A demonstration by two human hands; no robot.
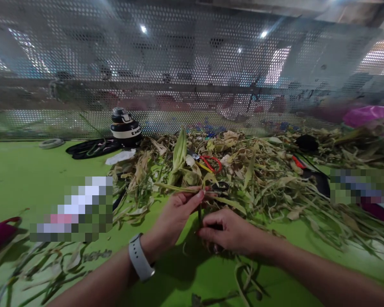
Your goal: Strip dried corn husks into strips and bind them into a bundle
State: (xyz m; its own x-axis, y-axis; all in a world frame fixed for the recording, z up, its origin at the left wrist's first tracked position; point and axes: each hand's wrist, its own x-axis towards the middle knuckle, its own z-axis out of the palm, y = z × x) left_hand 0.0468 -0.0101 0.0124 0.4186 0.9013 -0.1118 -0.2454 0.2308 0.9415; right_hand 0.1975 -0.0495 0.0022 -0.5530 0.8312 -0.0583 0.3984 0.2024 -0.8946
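Note:
My left hand, with a light watch on its wrist, pinches a bunch of dry leaves and stems near the middle of the view. To its lower right, my right hand is closed beside the hanging stem, its fingers curled; what it holds is too dark to make out. Just beyond the hands stands a pale green husk. Scissors with red handles lie on the heap of dried leaves behind them.
On the green table are a black bottle, a coiled black strap, a tape ring and loose stems. A perforated screen rises behind. Pink plastic lies at the right.

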